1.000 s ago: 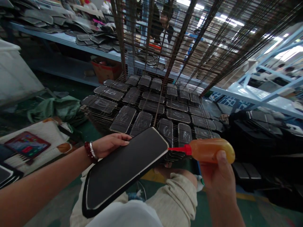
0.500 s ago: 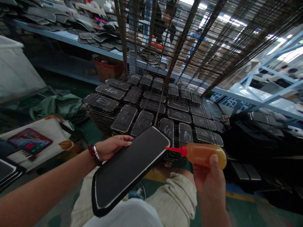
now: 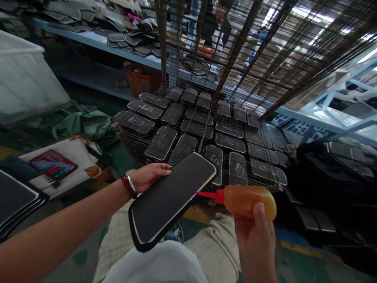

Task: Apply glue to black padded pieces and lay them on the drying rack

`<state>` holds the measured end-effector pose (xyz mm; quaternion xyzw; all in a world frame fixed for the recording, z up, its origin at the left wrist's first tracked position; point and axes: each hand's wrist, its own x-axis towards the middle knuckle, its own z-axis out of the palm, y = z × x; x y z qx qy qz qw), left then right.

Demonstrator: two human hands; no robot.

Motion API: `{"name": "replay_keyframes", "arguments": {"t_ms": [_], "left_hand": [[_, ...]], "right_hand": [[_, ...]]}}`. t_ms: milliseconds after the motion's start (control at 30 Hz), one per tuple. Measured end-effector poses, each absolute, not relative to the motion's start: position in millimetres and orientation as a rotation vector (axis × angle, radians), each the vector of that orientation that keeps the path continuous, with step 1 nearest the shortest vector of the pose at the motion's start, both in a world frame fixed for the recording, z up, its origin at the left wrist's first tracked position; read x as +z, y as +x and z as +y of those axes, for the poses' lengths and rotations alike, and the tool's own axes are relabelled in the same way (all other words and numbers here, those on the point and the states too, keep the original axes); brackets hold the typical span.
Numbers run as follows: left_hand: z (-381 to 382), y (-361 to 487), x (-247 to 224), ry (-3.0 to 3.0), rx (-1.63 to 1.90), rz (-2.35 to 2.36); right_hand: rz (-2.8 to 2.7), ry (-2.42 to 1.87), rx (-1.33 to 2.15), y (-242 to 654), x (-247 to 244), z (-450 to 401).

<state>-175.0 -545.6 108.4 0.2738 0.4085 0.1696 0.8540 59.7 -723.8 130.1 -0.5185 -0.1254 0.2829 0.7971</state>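
My left hand (image 3: pixel 150 177) grips the edge of a black fabric-covered panel (image 3: pixel 172 200) with rounded corners and a pale line along its rim. My right hand (image 3: pixel 255 243) is closed around an orange squeeze bottle (image 3: pixel 247 202) with a red pointed nozzle (image 3: pixel 207 195). The nozzle tip sits at the panel's lower right edge, touching it or very close; I cannot tell which. My lap, in cream trousers (image 3: pixel 218 251), lies below both hands.
A wire rack (image 3: pixel 232 70) stands ahead, its lowest visible tier holding rows of dark panels (image 3: pixel 161 143). Behind it, a person (image 3: pixel 219 19) stands beyond the wires. Piled panels lie on a blue-edged shelf (image 3: pixel 97 41). A white bin (image 3: pixel 26 74) stands at left, and black stacks (image 3: pixel 332 173) sit at right.
The panel has turned a little in my left hand. The bottle's nozzle has moved left, from beside the panel's corner to its lower edge. The whole view has shifted slightly.
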Motion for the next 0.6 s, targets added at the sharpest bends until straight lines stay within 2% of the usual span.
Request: {"name": "replay_keyframes", "arguments": {"t_ms": [600], "left_hand": [[-537,-171,100,0.542,0.416,0.906]], "right_hand": [[-0.297,-1.146,0.803,29,122,-736]]}}
